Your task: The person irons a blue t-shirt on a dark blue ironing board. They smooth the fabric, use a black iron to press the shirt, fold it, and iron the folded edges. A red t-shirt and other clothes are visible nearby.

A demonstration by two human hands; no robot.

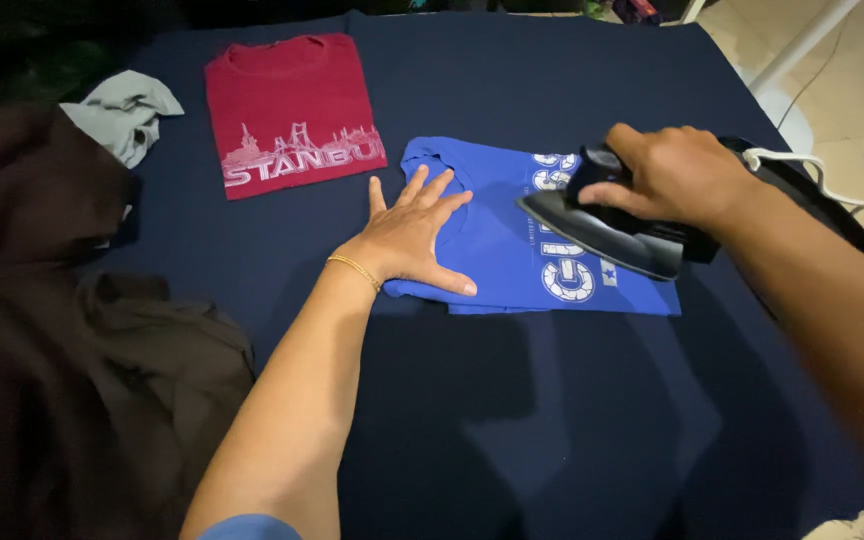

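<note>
A folded blue T-shirt (497,250) with white print lies on the dark navy cloth surface (512,420). My left hand (412,235), fingers spread, presses flat on the shirt's left edge; a thin gold bracelet circles the wrist. My right hand (672,175) grips the handle of a dark clothes iron (612,230), which rests tilted on the right part of the blue shirt, its tip pointing left. The iron's white cord (802,165) trails off to the right.
A folded red T-shirt (292,110) with white print lies at the back left. A crumpled pale grey garment (127,115) sits beside it. Dark brown clothes (62,350) are heaped along the left. A tiled floor and white pole (802,45) show at top right.
</note>
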